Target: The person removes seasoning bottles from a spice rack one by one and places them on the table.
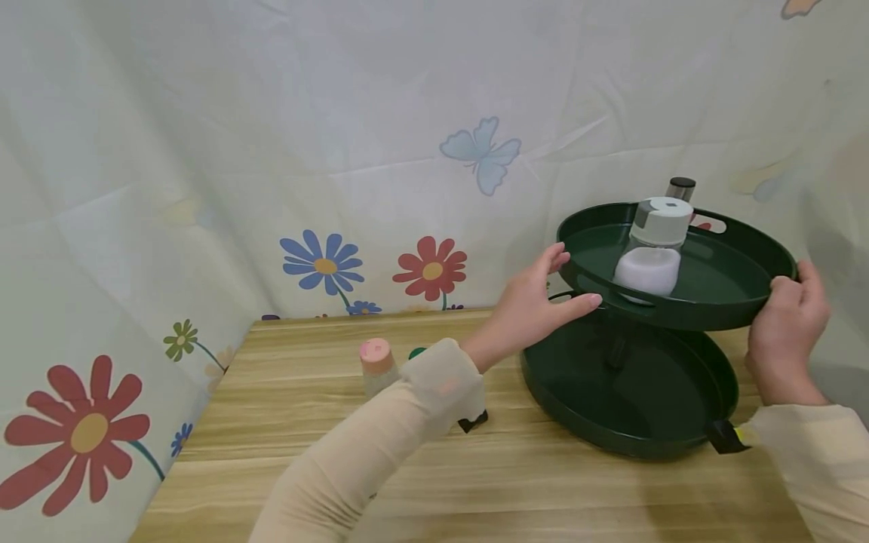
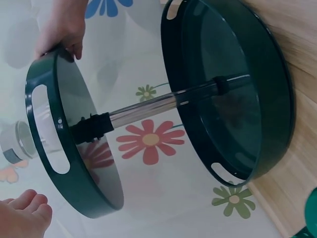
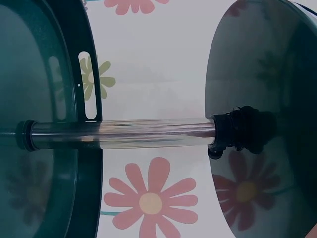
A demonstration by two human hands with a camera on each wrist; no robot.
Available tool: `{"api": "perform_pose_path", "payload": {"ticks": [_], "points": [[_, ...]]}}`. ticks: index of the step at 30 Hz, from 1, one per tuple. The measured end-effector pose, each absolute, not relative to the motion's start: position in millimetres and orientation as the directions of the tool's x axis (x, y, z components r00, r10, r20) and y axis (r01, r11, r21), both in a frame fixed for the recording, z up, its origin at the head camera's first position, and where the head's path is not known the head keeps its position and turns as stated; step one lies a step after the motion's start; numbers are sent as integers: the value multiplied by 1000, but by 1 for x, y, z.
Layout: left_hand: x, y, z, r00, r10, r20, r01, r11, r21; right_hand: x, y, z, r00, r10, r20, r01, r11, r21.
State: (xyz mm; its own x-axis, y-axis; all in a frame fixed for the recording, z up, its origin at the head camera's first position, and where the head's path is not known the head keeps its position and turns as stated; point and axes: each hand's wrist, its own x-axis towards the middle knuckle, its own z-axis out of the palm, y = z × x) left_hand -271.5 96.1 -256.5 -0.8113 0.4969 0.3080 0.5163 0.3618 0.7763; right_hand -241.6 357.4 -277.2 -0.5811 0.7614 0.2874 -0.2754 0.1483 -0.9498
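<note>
A dark green two-tier tray stand has a round upper tray [image 1: 726, 264] and a wider-set lower tray [image 1: 652, 400], joined by a shiny metal pole [image 2: 143, 111]. On the upper tray stands a clear jar [image 1: 655, 245] with a white lid and white contents. My right hand [image 1: 787, 324] grips the upper tray's right rim, thumb on top. At the left rim, my left hand [image 1: 523, 305] is spread, thumb toward the front and fingers toward the back. The left wrist view has the left hand's fingers [image 2: 37, 206] just off the tray's side. Below the upper tray, a black collar [image 3: 242, 130] surrounds the pole's top.
Left of the stand, a jar with a pink lid [image 1: 376, 358] stands on the wooden table [image 1: 305, 392], partly behind my left sleeve. A green lid [image 1: 417, 352] shows beside it. The pole's silver, black-capped end [image 1: 681, 188] rises behind the white-lidded jar. A flowered curtain [image 1: 380, 151] hangs behind.
</note>
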Motion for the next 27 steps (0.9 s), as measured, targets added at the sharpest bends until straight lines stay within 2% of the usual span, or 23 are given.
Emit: {"api": "perform_pose_path", "payload": {"ticks": [7, 14, 20, 27], "points": [[-273, 110, -248, -804, 503, 316, 540, 399, 741, -240, 357, -277, -573, 758, 310, -294, 163, -942], [-275, 123, -239, -811, 505, 295, 540, 453, 710, -238, 358, -275, -603, 754, 261, -346, 48, -937], [-280, 134, -232, -816, 507, 279, 541, 498, 678, -237, 358, -276, -610, 757, 234, -309, 44, -950], [-282, 148, -228, -820, 500, 279, 545, 531, 649, -239, 359, -276, -592, 765, 253, -338, 49, -940]]}}
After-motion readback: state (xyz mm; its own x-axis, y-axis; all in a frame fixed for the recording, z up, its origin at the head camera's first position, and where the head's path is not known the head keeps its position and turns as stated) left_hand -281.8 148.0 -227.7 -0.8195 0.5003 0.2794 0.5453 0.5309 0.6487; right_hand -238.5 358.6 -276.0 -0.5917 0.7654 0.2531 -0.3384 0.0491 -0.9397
